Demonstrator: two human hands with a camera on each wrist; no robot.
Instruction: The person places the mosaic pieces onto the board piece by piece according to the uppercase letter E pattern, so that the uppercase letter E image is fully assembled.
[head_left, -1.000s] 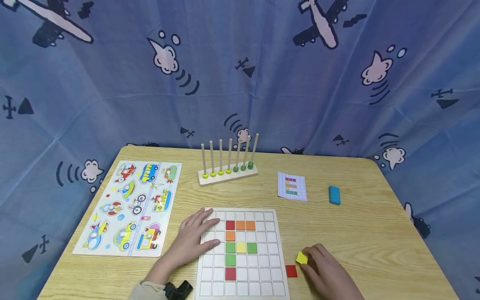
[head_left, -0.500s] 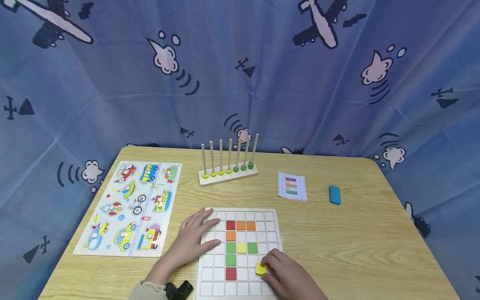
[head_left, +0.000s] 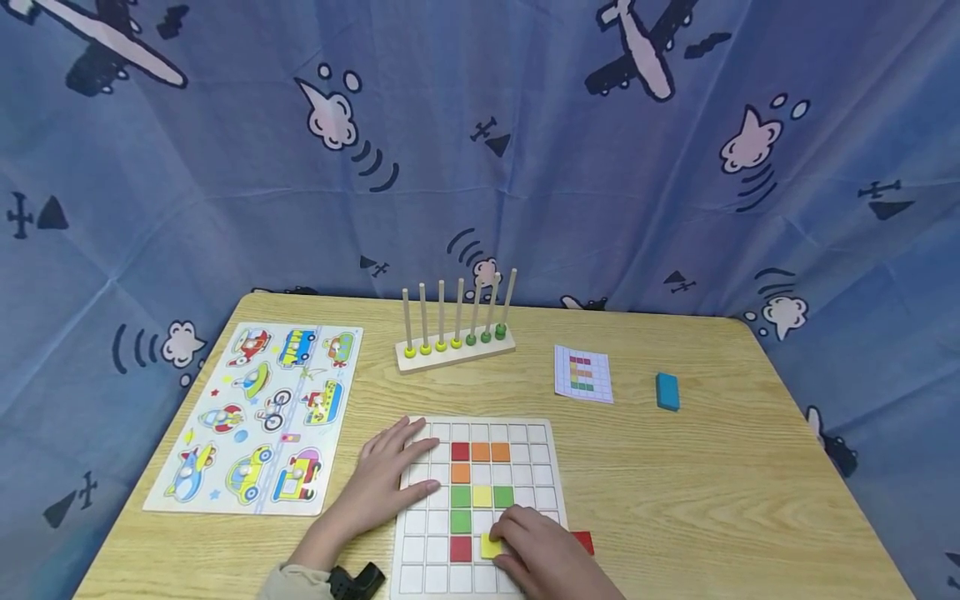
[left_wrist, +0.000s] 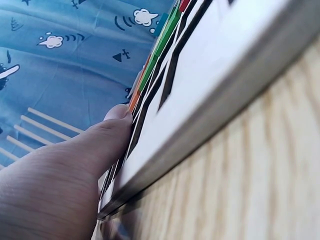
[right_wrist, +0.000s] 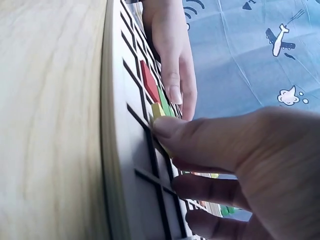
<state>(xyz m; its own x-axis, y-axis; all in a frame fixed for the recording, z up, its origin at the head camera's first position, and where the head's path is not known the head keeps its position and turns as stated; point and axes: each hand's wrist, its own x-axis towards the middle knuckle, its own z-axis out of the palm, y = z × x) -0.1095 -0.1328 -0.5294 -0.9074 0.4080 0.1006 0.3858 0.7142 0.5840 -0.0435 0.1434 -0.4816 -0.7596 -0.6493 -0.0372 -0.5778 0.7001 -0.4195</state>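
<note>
In the head view my right hand [head_left: 536, 546] pinches a yellow square tile [head_left: 491, 547] over the lower part of a white grid board [head_left: 437, 576]. The tile is just right of a red tile [head_left: 461, 549] in the same row. Red, orange, green and yellow tiles form a pattern above it. My left hand [head_left: 390, 475] lies with fingers spread on the board's left edge. The left wrist view shows its thumb [left_wrist: 107, 137] resting on the board. In the right wrist view, thumb and fingers hold the yellow tile [right_wrist: 158, 111] by its edge.
A loose red tile [head_left: 583, 543] lies right of the board, partly behind my right hand. Further back are a pattern card [head_left: 592, 396], a blue block [head_left: 667, 392] and a peg stand [head_left: 457, 357] with yellow and green beads. A vehicle puzzle board [head_left: 251, 446] lies at left.
My right hand has carried the yellow tile leftward from the table beside the board to the row with the lower red tile. My left hand has stayed in place.
</note>
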